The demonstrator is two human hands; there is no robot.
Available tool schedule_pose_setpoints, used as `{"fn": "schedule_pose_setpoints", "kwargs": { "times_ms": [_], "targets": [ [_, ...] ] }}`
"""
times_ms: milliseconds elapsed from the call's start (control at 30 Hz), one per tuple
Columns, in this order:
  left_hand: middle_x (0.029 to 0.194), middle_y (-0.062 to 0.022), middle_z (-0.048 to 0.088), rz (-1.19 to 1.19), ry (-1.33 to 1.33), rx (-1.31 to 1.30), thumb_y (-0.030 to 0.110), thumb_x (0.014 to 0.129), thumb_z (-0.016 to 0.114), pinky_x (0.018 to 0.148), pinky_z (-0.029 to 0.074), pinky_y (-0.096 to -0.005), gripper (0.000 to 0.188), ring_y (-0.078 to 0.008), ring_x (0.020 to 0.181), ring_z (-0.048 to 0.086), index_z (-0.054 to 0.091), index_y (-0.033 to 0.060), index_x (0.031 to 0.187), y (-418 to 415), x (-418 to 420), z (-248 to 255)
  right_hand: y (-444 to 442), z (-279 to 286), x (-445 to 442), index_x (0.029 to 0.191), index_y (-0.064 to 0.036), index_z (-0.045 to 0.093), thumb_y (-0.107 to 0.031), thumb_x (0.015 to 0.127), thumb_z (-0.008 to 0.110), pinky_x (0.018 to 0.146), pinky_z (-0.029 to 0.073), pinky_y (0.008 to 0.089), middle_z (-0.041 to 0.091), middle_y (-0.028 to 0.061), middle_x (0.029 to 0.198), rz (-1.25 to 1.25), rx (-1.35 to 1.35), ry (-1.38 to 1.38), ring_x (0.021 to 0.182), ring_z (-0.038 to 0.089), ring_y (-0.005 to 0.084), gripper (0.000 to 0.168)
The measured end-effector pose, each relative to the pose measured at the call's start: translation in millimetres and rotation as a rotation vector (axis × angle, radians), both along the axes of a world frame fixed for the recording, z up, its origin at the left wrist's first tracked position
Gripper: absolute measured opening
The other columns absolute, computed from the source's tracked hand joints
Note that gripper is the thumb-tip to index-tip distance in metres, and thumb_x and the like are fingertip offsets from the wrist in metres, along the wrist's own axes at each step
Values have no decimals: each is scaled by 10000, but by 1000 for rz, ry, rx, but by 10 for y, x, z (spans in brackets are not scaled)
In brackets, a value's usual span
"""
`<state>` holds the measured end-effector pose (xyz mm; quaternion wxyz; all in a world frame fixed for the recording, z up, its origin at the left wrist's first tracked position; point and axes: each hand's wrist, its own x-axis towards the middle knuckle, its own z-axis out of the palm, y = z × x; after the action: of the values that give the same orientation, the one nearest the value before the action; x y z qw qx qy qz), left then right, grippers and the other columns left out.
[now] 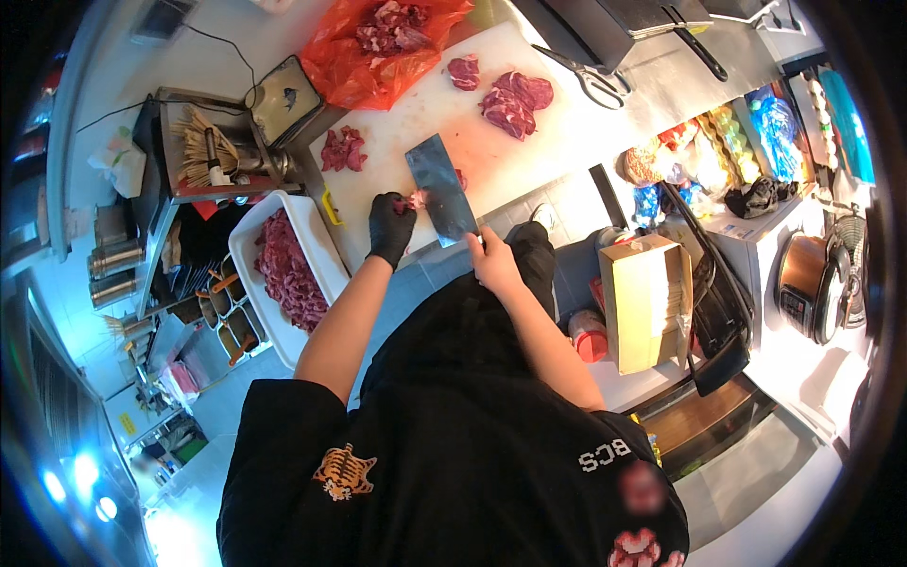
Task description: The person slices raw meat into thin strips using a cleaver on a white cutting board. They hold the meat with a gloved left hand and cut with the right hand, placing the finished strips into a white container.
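Note:
My right hand (494, 262), bare, grips the handle of a broad cleaver (441, 188) whose blade lies over the white cutting board (397, 131). My left hand (391, 225), in a black glove, has its fingers curled around a small piece of raw meat (417, 200) just left of the blade. Part of another red piece (461, 179) shows at the blade's right side. Cut meat pieces (344, 149) form a small pile on the board's left. Farther back lie a large chunk of meat (517, 105) and a smaller chunk (464, 72).
A white tub (241, 244) full of meat strips (287, 266) stands left of the board. Behind the board sits an open red plastic bag (333, 67) holding more meat. Scissors (592, 78) lie at the back right. A cardboard box (638, 308) is at my right.

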<state>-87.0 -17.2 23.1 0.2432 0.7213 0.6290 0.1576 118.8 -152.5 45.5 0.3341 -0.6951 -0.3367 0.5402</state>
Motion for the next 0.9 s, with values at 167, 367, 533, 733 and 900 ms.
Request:
{"fn": "schedule_pose_setpoints", "kwargs": {
  "times_ms": [167, 367, 533, 733, 900],
  "targets": [
    [1039, -180, 698, 72, -108, -4, 235, 797, 781, 866, 557, -441, 333, -362, 991, 687, 697, 57, 1065, 61, -1, 70, 1, -51, 46, 1086, -8, 575, -303, 1025, 608, 660, 526, 473, 670, 245, 793, 79, 70, -118, 720, 677, 393, 303],
    [992, -163, 731, 15, -62, -129, 250, 859, 739, 837, 567, -448, 273, -357, 930, 712, 708, 100, 1085, 34, 225, 237, -104, 400, 14, 1404, -24, 447, -194, 969, 611, 822, 544, 566, 676, 329, 993, 306, 207, -198, 936, 653, 525, 495],
    [965, -163, 733, 1, -45, -185, 235, 877, 702, 817, 567, -464, 221, -379, 913, 707, 709, 100, 1052, 39, 284, 290, -449, 643, -205, 1463, -72, 406, -227, 1011, 576, 725, 574, 564, 653, 289, 1041, 412, 120, -426, 810, 681, 494, 507],
    [944, -185, 725, -118, 25, -13, 236, 890, 681, 781, 560, -468, 198, -371, 877, 706, 708, 82, 1011, -70, 209, 154, 8, 554, -406, 1489, -94, 364, -218, 1009, 569, 732, 571, 569, 655, 285, 1009, 431, 100, -477, 818, 682, 503, 537],
    [827, -153, 702, 34, -265, -400, 230, 949, 648, 692, 555, -403, 227, -267, 684, 700, 667, 4, 953, -146, 17, 266, 393, 741, -305, 1407, -73, 458, -180, 973, 618, 772, 556, 559, 672, 297, 1025, 369, 154, -412, 876, 679, 498, 475]
  ]
}}
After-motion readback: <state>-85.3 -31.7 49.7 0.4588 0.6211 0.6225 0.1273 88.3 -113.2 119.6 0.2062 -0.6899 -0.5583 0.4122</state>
